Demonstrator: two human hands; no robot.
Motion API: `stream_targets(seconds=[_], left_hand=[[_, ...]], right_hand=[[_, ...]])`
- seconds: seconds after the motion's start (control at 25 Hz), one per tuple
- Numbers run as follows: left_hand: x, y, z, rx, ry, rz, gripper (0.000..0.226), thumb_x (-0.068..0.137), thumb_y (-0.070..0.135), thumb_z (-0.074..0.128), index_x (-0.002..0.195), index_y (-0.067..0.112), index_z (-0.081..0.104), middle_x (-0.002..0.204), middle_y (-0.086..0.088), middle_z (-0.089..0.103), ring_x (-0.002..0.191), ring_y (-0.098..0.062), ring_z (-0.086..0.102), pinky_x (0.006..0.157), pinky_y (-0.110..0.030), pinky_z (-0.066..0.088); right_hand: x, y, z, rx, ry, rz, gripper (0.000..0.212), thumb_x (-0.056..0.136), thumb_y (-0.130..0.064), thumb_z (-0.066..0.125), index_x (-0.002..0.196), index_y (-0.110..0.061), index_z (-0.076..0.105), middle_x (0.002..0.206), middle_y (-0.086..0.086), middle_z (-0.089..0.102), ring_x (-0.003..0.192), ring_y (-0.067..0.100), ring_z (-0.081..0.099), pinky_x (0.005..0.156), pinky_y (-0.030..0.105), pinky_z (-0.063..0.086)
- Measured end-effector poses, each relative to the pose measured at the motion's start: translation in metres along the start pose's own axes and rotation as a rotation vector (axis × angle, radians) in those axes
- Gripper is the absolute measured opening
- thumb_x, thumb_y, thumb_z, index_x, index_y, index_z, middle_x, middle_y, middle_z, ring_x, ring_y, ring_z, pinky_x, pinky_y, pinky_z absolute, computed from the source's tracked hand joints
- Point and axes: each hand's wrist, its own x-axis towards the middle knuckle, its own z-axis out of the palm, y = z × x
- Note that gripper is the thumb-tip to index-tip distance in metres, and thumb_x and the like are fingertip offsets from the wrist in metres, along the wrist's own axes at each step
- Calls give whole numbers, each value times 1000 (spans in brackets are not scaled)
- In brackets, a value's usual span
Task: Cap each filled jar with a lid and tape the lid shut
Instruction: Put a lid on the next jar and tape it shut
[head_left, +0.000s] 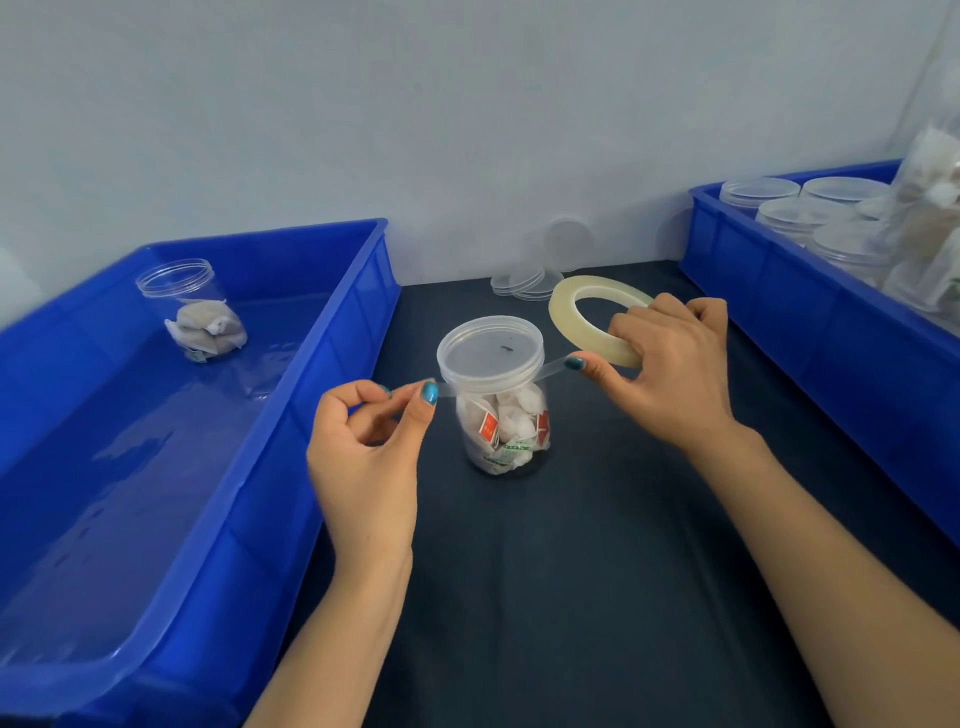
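Capped jar (498, 431): stands upright on the dark table mat (571, 597) between the two hands, packed with sachets.
Lid (490, 358): clear, seated on that jar.
Tape strip (555, 366): stretched taut, meeting the jar at the lid's skirt on both sides.
Left hand (363, 457): thumb and forefinger pinch the strip's free end just left of the jar.
Right hand (670, 374): fingers curl round the tape roll (576, 317), thumb pressing the strip.
Left blue bin (337, 364): holds one open jar (192, 312) with sachets, no lid.
Right blue bin (779, 312): stacked clear lids (810, 208) inside.
Loose lids (524, 283): against the wall, behind the capped jar.
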Motion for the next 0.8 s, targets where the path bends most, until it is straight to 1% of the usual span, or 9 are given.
stream_targets(seconds=[0.12,0.28,0.4,0.48,0.56,0.64,0.68,0.72,0.8], left_hand=[[4,-4,6,29,-52,-3,27,83,31,78,93,24,54,89,23,74,87,7,66,71,-11,44],[4,-12,13,40,-114,18,31,79,44,72,99,29,53,102,18,69,89,9,62,67,-4,43],[14,-19,16,33,-254,-37,44,76,55,61,112,33,49,115,21,59,96,20,56,71,0,43],[23,-22,20,-5,-389,-82,50,79,59,54,124,38,47,119,28,59,105,23,53,81,-1,43],[30,-25,28,-51,-490,-164,48,83,63,45,124,40,54,126,25,62,120,8,54,104,-18,44],[35,-25,38,-120,-445,-247,35,94,55,43,114,35,63,124,11,67,121,-8,59,111,-38,43],[35,-25,42,-151,-379,-258,28,101,45,42,112,32,64,120,8,69,118,-9,62,109,-40,45],[32,-24,44,-158,-307,-227,27,106,38,39,113,30,64,118,10,69,114,-7,63,107,-38,47],[19,-23,44,-139,-222,-103,35,104,48,38,126,29,58,119,22,64,113,6,59,99,-25,47]], right_hand=[[1,-2,-1,1,-10,7,63,90,-73,32,65,-18,52,63,-5,50,69,19,44,75,37,25],[0,-5,-1,11,-7,-1,59,90,-70,34,65,-19,48,62,-6,48,68,19,43,75,38,25],[1,-6,-1,12,-6,1,61,90,-71,33,65,-18,49,62,-5,48,67,19,42,75,36,23],[2,-5,0,14,-13,7,62,91,-71,32,65,-18,50,62,-5,49,68,19,43,75,36,22],[1,-5,1,19,-33,17,63,90,-72,31,67,-17,53,64,-4,52,68,19,44,75,36,24],[1,-6,1,28,-48,22,63,90,-72,30,67,-18,53,65,-4,52,68,19,44,75,37,25],[1,-7,1,28,-58,27,64,90,-73,29,67,-18,53,65,-4,52,68,19,44,75,37,25],[2,-7,1,26,-68,33,64,90,-73,29,68,-19,53,65,-4,52,68,18,44,75,37,25],[2,-8,1,28,-70,46,62,90,-72,30,68,-20,53,65,-6,51,68,18,44,75,37,25]])
